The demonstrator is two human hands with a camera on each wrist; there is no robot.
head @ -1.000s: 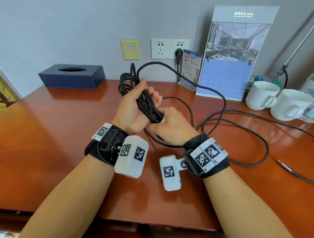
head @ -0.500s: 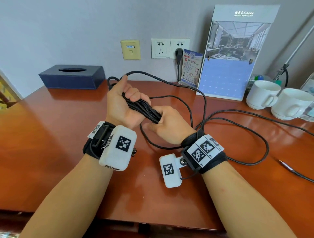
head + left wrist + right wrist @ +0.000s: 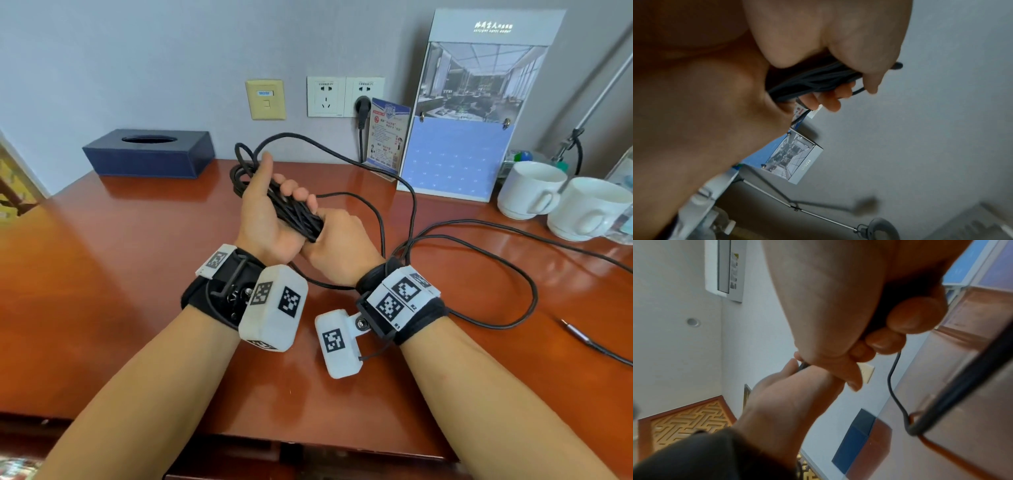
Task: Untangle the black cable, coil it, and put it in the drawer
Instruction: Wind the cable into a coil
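The black cable [image 3: 294, 214] is partly gathered into a thick bundle held above the desk [image 3: 102, 274]. My left hand [image 3: 263, 212] lies palm up, fingers curled round the bundle's middle and thumb pointing up. My right hand [image 3: 342, 246] grips the bundle's near end. In the left wrist view the cable strands [image 3: 813, 78] cross my palm under curled fingers. In the right wrist view a single cable strand [image 3: 894, 386] drops from my fist. The loose cable [image 3: 513, 274] loops over the desk to the right and ends in a metal jack [image 3: 579, 335]. No drawer shows plainly.
A dark blue tissue box [image 3: 147, 154] sits at the back left. A calendar stand [image 3: 472, 109] and a small card [image 3: 388, 137] lean at the wall. Two white mugs [image 3: 531, 192] [image 3: 589, 209] stand at the back right. Another plug [image 3: 362, 104] sits in the wall socket.
My left hand rolled knuckles-up half a second ago and has turned back palm-up with the bundle. The free loop behind it has shifted. My right hand stayed on the bundle's near end.
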